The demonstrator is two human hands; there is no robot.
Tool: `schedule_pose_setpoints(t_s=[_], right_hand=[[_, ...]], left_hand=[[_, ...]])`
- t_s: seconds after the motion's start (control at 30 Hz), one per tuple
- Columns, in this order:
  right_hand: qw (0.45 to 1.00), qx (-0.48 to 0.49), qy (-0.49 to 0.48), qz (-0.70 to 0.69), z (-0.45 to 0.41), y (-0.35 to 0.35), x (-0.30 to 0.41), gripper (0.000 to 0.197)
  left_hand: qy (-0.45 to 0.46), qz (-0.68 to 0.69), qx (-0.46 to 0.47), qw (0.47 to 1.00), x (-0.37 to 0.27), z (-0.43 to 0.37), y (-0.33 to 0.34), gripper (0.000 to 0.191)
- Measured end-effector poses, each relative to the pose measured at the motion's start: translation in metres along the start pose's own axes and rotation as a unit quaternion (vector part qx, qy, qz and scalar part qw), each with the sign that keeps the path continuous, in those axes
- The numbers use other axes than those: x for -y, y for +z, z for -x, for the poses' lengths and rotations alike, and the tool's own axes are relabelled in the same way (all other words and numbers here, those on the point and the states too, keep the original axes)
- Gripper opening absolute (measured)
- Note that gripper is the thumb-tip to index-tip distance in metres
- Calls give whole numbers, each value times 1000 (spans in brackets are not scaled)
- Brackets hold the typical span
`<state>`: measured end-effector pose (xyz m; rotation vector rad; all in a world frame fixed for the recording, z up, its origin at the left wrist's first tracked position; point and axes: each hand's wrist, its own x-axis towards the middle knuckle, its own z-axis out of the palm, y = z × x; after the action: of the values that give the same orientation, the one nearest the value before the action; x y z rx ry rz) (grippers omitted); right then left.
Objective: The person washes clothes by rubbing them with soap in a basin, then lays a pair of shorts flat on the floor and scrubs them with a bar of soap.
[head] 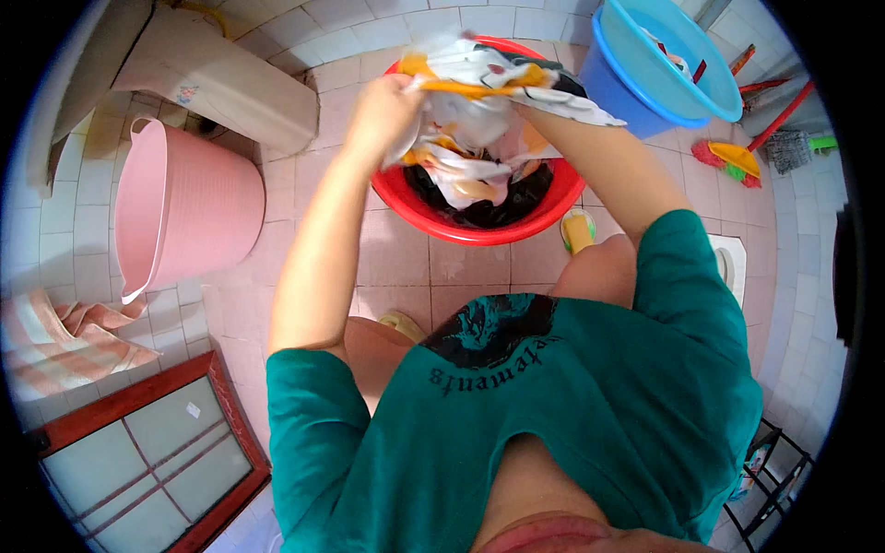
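Observation:
A wet white cloth (477, 68) with orange and dark print is lifted over a red plastic basin (477, 237), partly blurred. My left hand (388, 110) grips its left edge, with the fingers closed around the fabric. The cloth drapes across my right wrist, and my right hand is hidden behind it; only the right forearm (601, 155) shows. Below, more of the printed fabric (467, 183) hangs into the basin. Dark clothes (529, 200) lie in the bottom, and dark fabric also shows at the basin's far right rim.
At left stands a pink flexible tub (200, 200) beside a pale pedestal (228, 97). Blue basins (643, 83), the upper one holding cloth, stand back right, near brushes (733, 162). A squat toilet's edge (729, 266) lies right; a framed glass door (152, 449) is lower left.

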<state>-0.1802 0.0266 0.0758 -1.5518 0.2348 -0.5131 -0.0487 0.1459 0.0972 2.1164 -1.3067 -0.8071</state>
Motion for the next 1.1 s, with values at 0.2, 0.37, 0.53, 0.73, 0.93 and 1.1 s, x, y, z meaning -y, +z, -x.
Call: schedule_pose_setpoints(t_s=[0.2,0.37,0.53,0.73,0.93,1.1], right_hand=[[986,67,141,-58,21,-25,8,24],[934,-32,257,-245,40,-50,38,26],[919,-18,151,-365,46,-91,57,21],[915,-174,32,-362,64,-173,73,27],[906,-355,84,-216,82,-328,21,22],[872,-232,186,389,60,-133,4,42]], left_hand=[[-87,457,27,885,21,-21,-11,42],[-114,539,29,834,57,-37,-29,43],[-164,548,67,817,60,-32,-34,43],[-128,515,118,839,59,-23,-33,48],[3,331,234,914,62,-22,-44,27],[22,550,163,819,29,-5,-37,32]])
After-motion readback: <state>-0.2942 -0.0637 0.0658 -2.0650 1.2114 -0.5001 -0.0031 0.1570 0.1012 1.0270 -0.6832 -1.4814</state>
